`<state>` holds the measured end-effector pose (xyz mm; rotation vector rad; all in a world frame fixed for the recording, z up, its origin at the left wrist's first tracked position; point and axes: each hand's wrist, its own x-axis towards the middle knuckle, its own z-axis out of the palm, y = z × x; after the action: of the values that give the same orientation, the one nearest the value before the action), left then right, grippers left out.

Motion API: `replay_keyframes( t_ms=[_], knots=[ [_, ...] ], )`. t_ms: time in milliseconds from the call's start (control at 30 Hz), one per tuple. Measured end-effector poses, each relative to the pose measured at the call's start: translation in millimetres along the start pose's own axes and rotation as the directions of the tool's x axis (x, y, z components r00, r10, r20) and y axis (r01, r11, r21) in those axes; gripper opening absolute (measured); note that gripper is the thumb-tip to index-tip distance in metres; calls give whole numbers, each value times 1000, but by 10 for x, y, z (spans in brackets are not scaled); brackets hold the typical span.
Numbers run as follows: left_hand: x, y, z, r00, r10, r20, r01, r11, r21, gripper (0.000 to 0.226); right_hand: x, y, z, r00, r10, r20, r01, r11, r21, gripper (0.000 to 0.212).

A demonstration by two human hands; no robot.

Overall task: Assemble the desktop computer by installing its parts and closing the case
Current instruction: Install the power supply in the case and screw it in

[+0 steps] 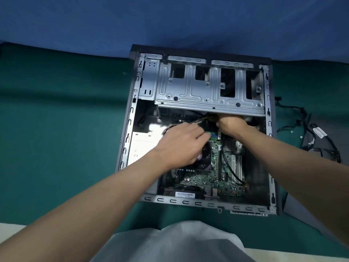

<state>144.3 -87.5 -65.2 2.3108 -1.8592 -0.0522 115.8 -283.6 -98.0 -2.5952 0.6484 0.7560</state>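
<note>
my right hand (231,123) reaches under the drive cage (188,91). its fingers are hidden, so i cannot tell if it grasps anything. my left hand (183,142) is over the cooler fan (204,157), fingers bent near the cable bundle (204,118); a pinch i cannot confirm. the open case (130,118) lies flat near the far edge of the bench (56,129). i judge the step is cabling the motherboard (213,174). next, the plug must meet its socket mostly by feel.
</note>
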Motion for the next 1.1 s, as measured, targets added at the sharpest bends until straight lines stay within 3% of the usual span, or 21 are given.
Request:
replay_keyframes(
  t_ms=[100,333,533,667,800,1100],
  knots=[
    [272,40,172,961,-170,216,166,985,39,51,-4,16,16,999,12,-32,-11,1000,27,30],
    [495,-241,387,850,-451,273,456,889,51,26,-25,34,127,992,104,-78,-93,988,125,24],
    [641,-256,512,800,-517,304,550,834,-28,49,4,29,152,987,88,-133,-68,986,152,31],
    [776,-241,569,725,-591,354,668,729,-150,39,42,47,151,987,71,-147,-51,990,133,33],
    [848,-213,608,695,-583,421,694,698,-180,38,48,60,164,989,71,-132,-56,992,111,30],
    [814,-295,583,711,-549,440,682,690,-242,38,72,57,184,989,77,-124,-62,991,122,30]
  ],
)
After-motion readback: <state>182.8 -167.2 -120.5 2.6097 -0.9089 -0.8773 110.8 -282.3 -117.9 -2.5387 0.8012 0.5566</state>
